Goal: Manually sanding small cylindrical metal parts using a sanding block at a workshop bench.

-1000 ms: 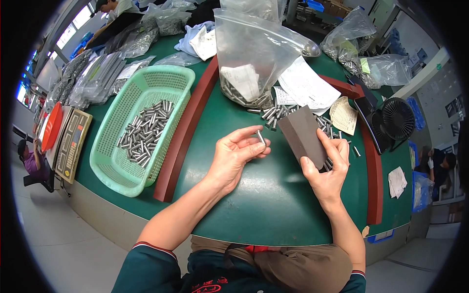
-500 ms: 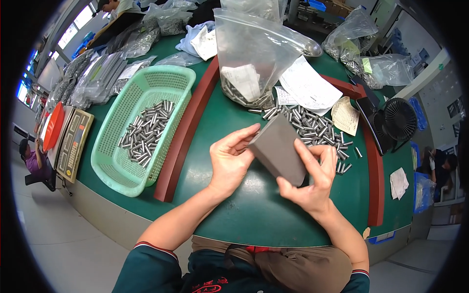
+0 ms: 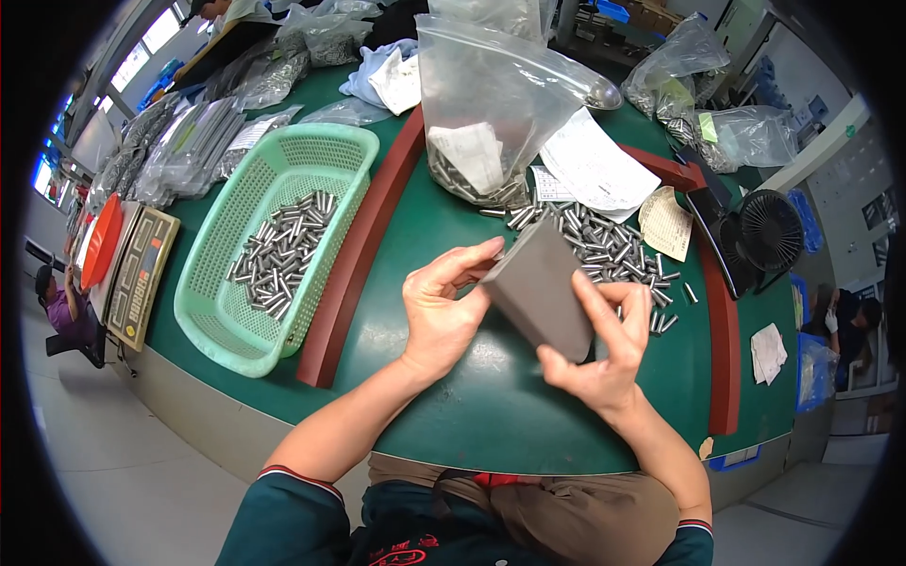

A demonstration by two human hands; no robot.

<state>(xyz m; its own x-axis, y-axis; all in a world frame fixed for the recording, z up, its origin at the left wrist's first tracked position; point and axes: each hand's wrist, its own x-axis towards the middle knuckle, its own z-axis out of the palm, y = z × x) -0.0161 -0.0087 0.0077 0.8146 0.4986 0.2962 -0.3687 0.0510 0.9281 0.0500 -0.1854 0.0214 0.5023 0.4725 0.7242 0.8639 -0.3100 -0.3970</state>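
Grey-brown block: tilted in the air above the table (image 3: 444, 420), between the two hands, its upper left edge by the left fingertips; the block (image 3: 543, 294) is well above the bare green in front of the person.
Right hand: the right hand (image 3: 609, 347) has the block gripped along its right side, thumb low, fingers higher up.
Left hand: the left hand (image 3: 444, 307) is curled narrow at the block's left edge; whether it pinches a pin I can't tell (the block hides the fingertips from where I stand).
Step in hand: the block is being worked with or looked over at that left edge, I'd judge.
Next move calls for: a steady right grip and small, careful left fingers, since a slim metal pin would slip easily.
Pins: a loose heap of metal pins (image 3: 613, 247) lies just beyond the block and right hand; more pins (image 3: 283, 255) lie in the green basket (image 3: 226, 358).
Edges: the left red-brown bar (image 3: 359, 257) runs beside the basket, the right red-brown bar (image 3: 723, 368) past the right forearm; the table's near edge is close to the lap.
Open room: bare table between the forearms and toward the left bar; far tighter beyond, where the heap meets the plastic bag (image 3: 491, 85) and papers (image 3: 599, 170).
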